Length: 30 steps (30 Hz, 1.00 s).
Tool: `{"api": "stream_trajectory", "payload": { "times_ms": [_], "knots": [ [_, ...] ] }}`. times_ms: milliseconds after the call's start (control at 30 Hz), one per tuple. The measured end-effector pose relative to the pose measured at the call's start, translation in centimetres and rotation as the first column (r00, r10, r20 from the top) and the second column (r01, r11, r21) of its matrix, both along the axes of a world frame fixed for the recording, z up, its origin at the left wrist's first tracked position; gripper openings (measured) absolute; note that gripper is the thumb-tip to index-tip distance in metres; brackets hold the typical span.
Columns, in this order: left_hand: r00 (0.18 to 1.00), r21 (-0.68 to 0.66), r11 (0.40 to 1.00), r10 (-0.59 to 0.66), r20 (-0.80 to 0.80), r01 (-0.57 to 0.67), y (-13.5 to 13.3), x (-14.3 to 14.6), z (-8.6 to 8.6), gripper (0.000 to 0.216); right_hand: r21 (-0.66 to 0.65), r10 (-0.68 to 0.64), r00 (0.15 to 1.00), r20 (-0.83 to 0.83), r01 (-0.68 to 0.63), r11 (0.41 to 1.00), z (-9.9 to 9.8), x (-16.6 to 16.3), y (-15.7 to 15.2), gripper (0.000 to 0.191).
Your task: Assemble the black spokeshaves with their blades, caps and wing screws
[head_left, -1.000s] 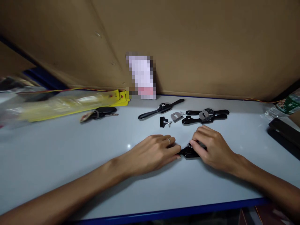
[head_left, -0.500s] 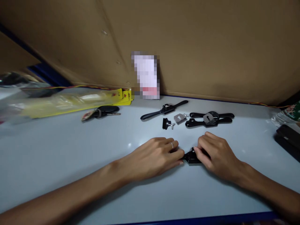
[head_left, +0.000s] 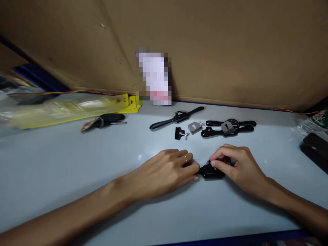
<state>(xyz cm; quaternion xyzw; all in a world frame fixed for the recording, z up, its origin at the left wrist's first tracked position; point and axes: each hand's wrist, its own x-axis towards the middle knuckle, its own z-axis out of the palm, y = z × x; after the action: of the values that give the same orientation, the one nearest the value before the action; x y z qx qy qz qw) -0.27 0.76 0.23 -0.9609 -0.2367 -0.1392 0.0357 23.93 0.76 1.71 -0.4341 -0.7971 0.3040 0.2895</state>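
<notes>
My left hand, with a ring on one finger, is closed round the left handle of a black spokeshave lying low over the table. My right hand pinches a small silvery thumbscrew at the middle of that tool, between thumb and forefinger. The spokeshave's right handle is hidden behind the right hand. Farther back lie an assembled spokeshave, a black cap piece, a loose thumbscrew and a grey blade. Two more spokeshave bodies lie to the right, another blade resting on them.
A key with a black head lies at the left, before yellow-backed clear plastic packaging. A blurred-out card leans on the cardboard wall. At the right are a black object and a clear bottle.
My right hand's fingers have straightened and shifted at the thumbscrew, showing more of the spokeshave's middle. My left hand keeps its hold. The whole view has shifted slightly.
</notes>
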Motion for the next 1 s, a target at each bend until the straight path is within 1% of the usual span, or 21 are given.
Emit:
{"api": "stream_trajectory", "payload": {
  "times_ms": [33,100,133,200,267,300,367,433,467,500,567,600,667,733,767,800,933,1000],
  "knots": [
    [1.0,0.001,1.0,0.0,-0.003,0.0,0.0,0.0,0.0,0.028,0.013,-0.002,1.0,0.015,0.002,1.0,-0.1,0.0,0.0,0.013],
    [1.0,0.002,1.0,0.001,0.0,-0.001,0.0,0.1,0.1,0.029,0.137,0.029,0.997,0.074,-0.039,0.99,-0.3,0.0,-0.1,0.016],
    [1.0,0.003,1.0,0.002,0.005,-0.002,0.0,0.1,0.2,0.03,0.225,0.042,0.992,0.121,-0.069,0.972,-0.4,0.0,-0.1,0.02],
    [1.0,0.001,1.0,0.002,0.012,-0.002,-0.1,0.1,0.2,0.03,0.386,0.039,0.976,0.216,-0.122,0.914,-0.5,-0.1,-0.4,0.026],
    [1.0,-0.001,1.0,-0.002,0.014,0.002,-0.1,0.1,0.3,0.03,0.474,0.019,0.967,0.255,-0.142,0.869,-0.4,-0.1,-0.5,0.033],
    [1.0,0.0,1.0,-0.005,0.013,0.005,-0.1,0.1,0.3,0.03,0.488,0.013,0.969,0.247,-0.136,0.862,-0.2,0.0,-0.6,0.036],
    [1.0,0.003,1.0,-0.009,0.015,0.009,-0.1,0.0,0.2,0.03,0.48,0.012,0.98,0.2,-0.109,0.87,0.3,0.3,-0.4,0.038],
    [1.0,0.002,1.0,-0.011,0.017,0.011,0.0,0.0,0.2,0.029,0.456,0.045,0.987,0.156,-0.112,0.883,0.7,0.7,-0.2,0.03],
    [1.0,0.001,1.0,-0.012,0.015,0.012,0.0,0.0,0.2,0.029,0.44,0.089,0.985,0.149,-0.147,0.886,0.9,0.9,0.0,0.025],
    [1.0,0.002,1.0,-0.012,0.014,0.012,0.0,0.0,0.2,0.028,0.426,0.151,0.977,0.15,-0.202,0.882,1.1,1.1,0.1,0.024],
    [1.0,0.008,1.0,-0.015,0.011,0.015,0.0,0.0,0.2,0.028,0.41,0.265,0.945,0.192,-0.322,0.853,1.1,1.4,0.2,0.03],
    [1.0,0.012,1.0,-0.016,0.01,0.016,0.0,0.0,0.2,0.028,0.415,0.286,0.93,0.233,-0.361,0.835,1.0,1.5,0.2,0.032],
    [1.0,0.016,1.0,-0.016,0.013,0.015,0.0,0.0,0.2,0.029,0.449,0.241,0.919,0.312,-0.367,0.815,0.8,1.5,0.2,0.032],
    [1.0,0.015,1.0,-0.015,0.014,0.014,0.0,0.0,0.2,0.031,0.48,0.163,0.922,0.35,-0.326,0.814,0.6,1.5,0.2,0.03],
    [1.0,0.012,1.0,-0.014,0.014,0.014,0.0,0.0,0.2,0.032,0.485,0.149,0.924,0.352,-0.316,0.816,0.5,1.5,0.2,0.029],
    [1.0,0.007,1.0,-0.015,0.015,0.015,0.0,0.0,0.3,0.033,0.479,0.157,0.923,0.351,-0.321,0.817,0.5,1.5,0.2,0.029],
    [1.0,-0.006,1.0,-0.017,0.024,0.018,0.0,0.0,0.4,0.033,0.426,0.265,0.902,0.341,-0.4,0.812,0.4,1.3,0.0,0.033],
    [0.999,-0.003,1.0,-0.019,0.027,0.019,0.0,0.0,0.4,0.033,0.428,0.252,0.906,0.34,-0.388,0.816,0.4,1.2,-0.2,0.034]
  ]
}}
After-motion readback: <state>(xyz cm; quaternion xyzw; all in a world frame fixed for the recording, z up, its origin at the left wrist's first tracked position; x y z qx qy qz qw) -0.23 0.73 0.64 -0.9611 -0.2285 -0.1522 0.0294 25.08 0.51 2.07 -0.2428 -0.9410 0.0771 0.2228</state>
